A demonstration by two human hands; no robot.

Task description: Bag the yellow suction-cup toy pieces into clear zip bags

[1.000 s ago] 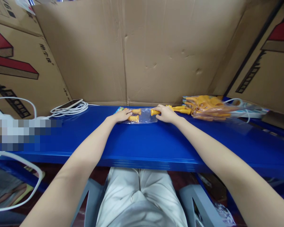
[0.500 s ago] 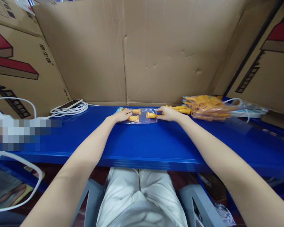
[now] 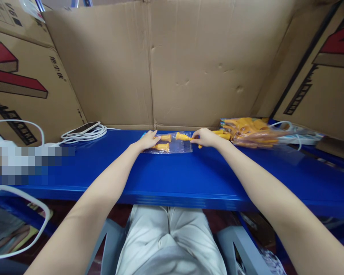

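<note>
A blue bench (image 3: 166,175) crosses the frame; a clear plastic bag (image 3: 179,147) lies mid-frame. The left hand (image 3: 147,140) covers its left end, grip unclear; the right hand (image 3: 205,137) pinches a yellow piece (image 3: 183,136) at centre.

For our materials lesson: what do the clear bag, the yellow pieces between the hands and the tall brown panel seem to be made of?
Clear bag: apparently thin, glossy plastic film, from its shine and the blue showing through.
Yellow pieces: probably moulded plastic, smooth and evenly coloured.
Brown panel: likely matt cardboard, from its dents and crease.
</note>
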